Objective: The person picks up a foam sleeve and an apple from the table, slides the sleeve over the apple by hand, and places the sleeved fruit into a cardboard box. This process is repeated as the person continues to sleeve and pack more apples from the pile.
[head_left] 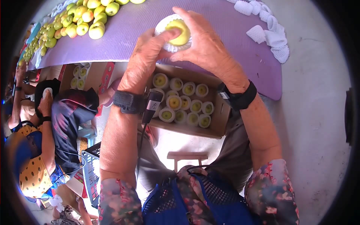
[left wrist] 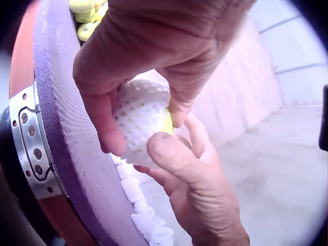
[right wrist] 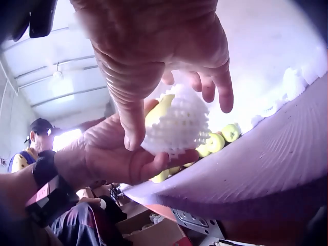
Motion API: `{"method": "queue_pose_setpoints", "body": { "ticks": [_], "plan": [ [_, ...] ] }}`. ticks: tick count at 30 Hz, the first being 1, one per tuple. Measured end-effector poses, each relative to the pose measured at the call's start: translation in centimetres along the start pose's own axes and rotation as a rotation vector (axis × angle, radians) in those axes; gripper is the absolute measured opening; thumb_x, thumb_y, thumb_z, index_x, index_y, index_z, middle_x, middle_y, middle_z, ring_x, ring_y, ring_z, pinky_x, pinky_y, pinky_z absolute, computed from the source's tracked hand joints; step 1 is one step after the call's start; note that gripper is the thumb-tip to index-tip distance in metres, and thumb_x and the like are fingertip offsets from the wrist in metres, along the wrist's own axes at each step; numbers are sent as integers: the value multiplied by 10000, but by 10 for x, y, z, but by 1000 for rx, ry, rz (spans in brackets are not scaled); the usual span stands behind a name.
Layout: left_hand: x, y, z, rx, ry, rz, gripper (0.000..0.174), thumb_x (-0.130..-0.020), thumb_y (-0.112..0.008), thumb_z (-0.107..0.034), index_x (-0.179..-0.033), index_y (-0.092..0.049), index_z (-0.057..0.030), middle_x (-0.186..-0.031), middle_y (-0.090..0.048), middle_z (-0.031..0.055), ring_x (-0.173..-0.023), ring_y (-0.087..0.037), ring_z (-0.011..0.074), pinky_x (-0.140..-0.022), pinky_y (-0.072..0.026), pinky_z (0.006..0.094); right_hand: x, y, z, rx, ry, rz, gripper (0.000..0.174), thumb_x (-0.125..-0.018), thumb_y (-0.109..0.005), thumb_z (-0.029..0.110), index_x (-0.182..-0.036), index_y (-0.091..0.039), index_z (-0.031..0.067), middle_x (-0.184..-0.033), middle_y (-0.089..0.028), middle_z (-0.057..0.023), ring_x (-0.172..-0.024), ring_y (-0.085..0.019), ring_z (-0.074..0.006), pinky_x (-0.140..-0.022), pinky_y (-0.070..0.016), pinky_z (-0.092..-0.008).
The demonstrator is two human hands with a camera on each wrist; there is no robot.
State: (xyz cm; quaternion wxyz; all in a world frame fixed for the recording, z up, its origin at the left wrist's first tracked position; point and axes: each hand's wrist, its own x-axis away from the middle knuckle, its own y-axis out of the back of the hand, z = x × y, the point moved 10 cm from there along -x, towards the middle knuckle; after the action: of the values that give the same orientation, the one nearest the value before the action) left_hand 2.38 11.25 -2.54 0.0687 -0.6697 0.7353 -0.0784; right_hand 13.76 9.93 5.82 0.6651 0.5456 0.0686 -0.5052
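A yellow-green apple (head_left: 182,33) sits partly inside a white foam net (right wrist: 182,123), held above the near edge of the purple mat. My left hand (head_left: 145,48) grips it, thumb across the bare part of the fruit and fingers around the netted side. In the left wrist view, the left fingers (left wrist: 110,136) press against the net. My right hand (head_left: 206,43) makes a wide C on the other side, its fingers and thumb spread around the apple. The right thumb (right wrist: 132,128) is extended beside the fruit in the right wrist view.
Below my hands, a cardboard box (head_left: 221,116) contains netted apples. Loose apples (head_left: 80,18) are heaped on the purple mat (head_left: 127,33) at upper left, with foam nets (head_left: 272,33) along its right. Another person (head_left: 37,168) sits at left, near a second box (head_left: 93,75).
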Motion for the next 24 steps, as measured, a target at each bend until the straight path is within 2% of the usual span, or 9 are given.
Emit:
{"method": "queue_pose_setpoints", "body": {
  "ticks": [2, 5, 8, 11, 14, 17, 20, 24],
  "plan": [
    [-6, 8, 9, -67, 5, -18, 563, -834, -699, -333, -1193, -527, 65, -1057, -627, 135, -927, -653, 195, -760, -571, 291, 1, -9, 2, 29, 24, 9, 791, -608, -839, 180, -1282, -453, 32, -1100, -573, -178, -1073, -546, -356, -947, -457, -413],
    [-5, 9, 9, -120, 14, -67, 596, -823, -715, -358, -1188, -527, 73, -1074, -612, 141, -936, -645, 198, -795, -561, 292, 1, -14, -3, 8, -51, 52, 799, -634, -848, 183, -1317, -453, 64, -1206, -544, -178, -1126, -543, -349, -968, -455, -414],
    [-1, 8, 3, -180, 38, -43, 606, -819, -719, -368, -1180, -526, 79, -1060, -612, 140, -932, -642, 191, -801, -559, 293, 3, -14, 1, 24, -33, 14, 721, -655, -833, 169, -1272, -475, 60, -1171, -557, -168, -1099, -556, -343, -945, -467, -408],
    [3, 11, 0, -220, 54, -41, 604, -815, -726, -372, -1162, -532, 83, -1036, -612, 136, -918, -640, 184, -783, -562, 286, -5, -23, 3, -91, -57, 80, 574, -714, -763, 125, -1190, -452, 49, -1121, -511, -187, -1042, -524, -364, -938, -443, -439],
    [3, 20, 1, -293, 67, -64, 573, -806, -737, -355, -1128, -552, 81, -1007, -612, 129, -897, -637, 178, -754, -564, 277, -10, -22, 15, -134, -28, 109, 540, -695, -764, 104, -1139, -464, 44, -1048, -516, -188, -999, -528, -357, -903, -452, -431],
    [5, 23, -3, -319, 36, -105, 543, -801, -742, -334, -1101, -566, 83, -987, -610, 118, -868, -638, 173, -720, -565, 273, -11, -30, 14, -85, 12, 194, 618, -707, -779, 100, -1221, -448, 14, -1138, -530, -168, -1086, -534, -305, -952, -453, -402],
    [6, 26, 0, -333, 51, -141, 532, -797, -742, -326, -1089, -573, 85, -980, -610, 115, -861, -640, 177, -711, -562, 267, 1, -23, 17, 18, 38, -9, 704, -655, -831, 164, -1257, -481, 61, -1169, -557, -172, -1081, -565, -342, -933, -470, -411],
    [6, 21, 1, -344, 66, -127, 544, -820, -720, -370, -1104, -578, 73, -978, -616, 125, -872, -640, 183, -723, -556, 280, 4, -28, 4, -11, -117, 19, 720, -640, -841, 166, -1251, -479, 46, -1159, -562, -177, -1069, -573, -330, -918, -476, -402]
  ]
}}
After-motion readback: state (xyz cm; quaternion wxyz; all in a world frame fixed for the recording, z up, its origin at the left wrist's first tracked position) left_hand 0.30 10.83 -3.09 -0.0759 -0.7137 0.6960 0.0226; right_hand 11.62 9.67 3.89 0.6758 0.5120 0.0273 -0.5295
